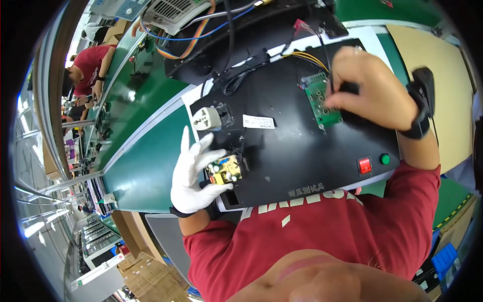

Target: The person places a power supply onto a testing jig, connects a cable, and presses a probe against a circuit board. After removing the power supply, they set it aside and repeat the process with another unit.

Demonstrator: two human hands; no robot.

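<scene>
**Two boards on the test fixture**

Gloved left hand pinches small yellow board at black fixture near-left edge. Bare right hand closed on green board, far right. Risk: yellow wires snagging, board tilting off contacts. White socket adapter just left; red switch near.

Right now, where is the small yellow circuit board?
In the head view, lower left: the yellow circuit board is held by the gloved left hand at the black test fixture's front-left edge.
</scene>
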